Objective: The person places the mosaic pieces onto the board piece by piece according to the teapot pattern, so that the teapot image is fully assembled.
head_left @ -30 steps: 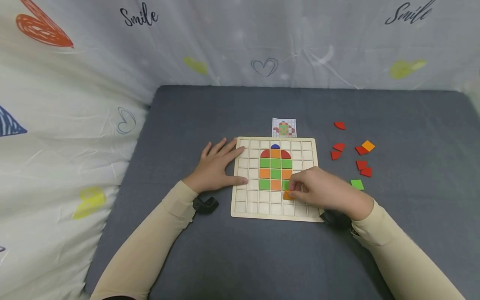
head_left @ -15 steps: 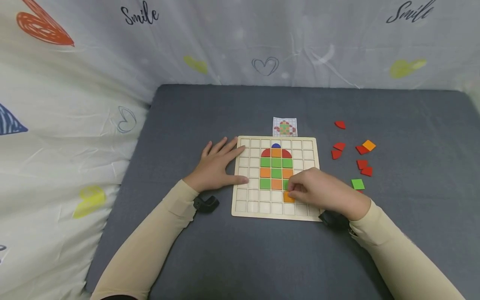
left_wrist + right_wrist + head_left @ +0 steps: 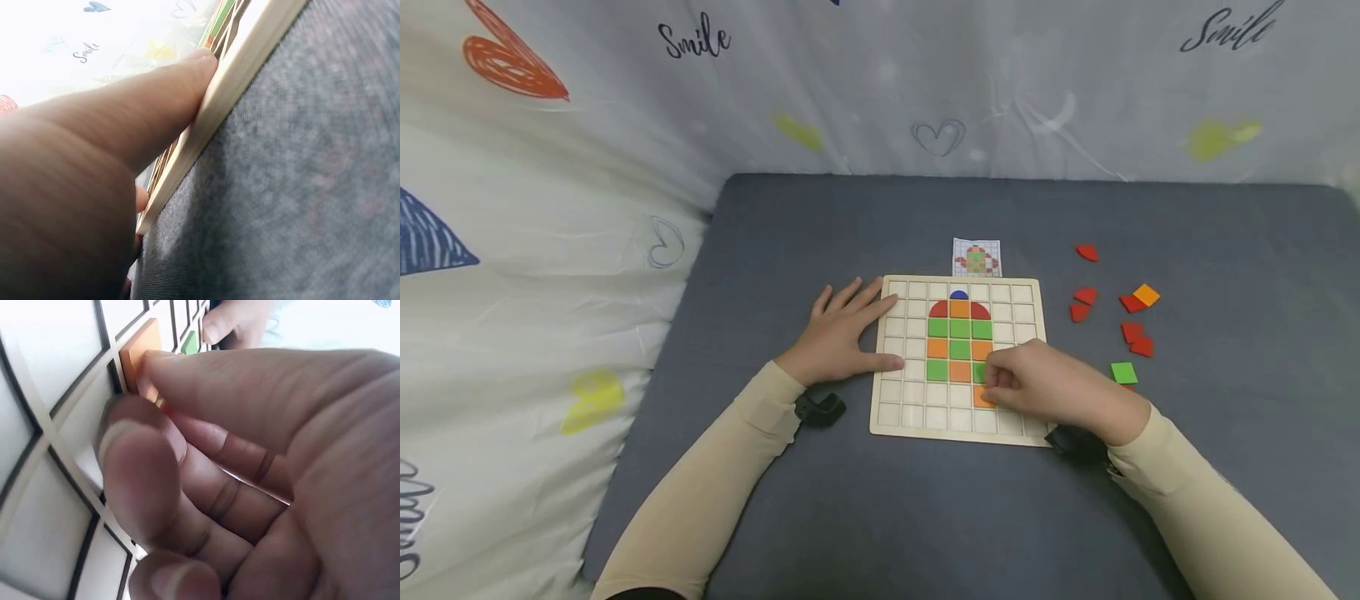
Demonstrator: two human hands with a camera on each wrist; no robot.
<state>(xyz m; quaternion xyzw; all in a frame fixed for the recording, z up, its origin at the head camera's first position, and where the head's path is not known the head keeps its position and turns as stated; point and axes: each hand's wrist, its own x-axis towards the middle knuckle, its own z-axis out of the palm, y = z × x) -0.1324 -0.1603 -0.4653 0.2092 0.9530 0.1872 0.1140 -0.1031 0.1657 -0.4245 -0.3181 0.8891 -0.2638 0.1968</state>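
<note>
A wooden grid board lies on the grey cloth, with green, orange, red and blue pieces set in its middle cells. My left hand rests on the board's left edge, fingers spread and thumb over the rim. Near the board's lower right, my right hand pinches an orange square tile between thumb and index finger. In the right wrist view this tile sits at a grid cell, its side still showing above the dividers. Part of the green tile above it is hidden by the fingers.
A small printed pattern card lies behind the board. To the right are several loose red pieces, an orange tile overlapping one red piece, and a green tile partly over another.
The orange tile has shifted slightly and now lines up with the cell under the green one. The right hand stays at it. The left hand has not moved on the board.
</note>
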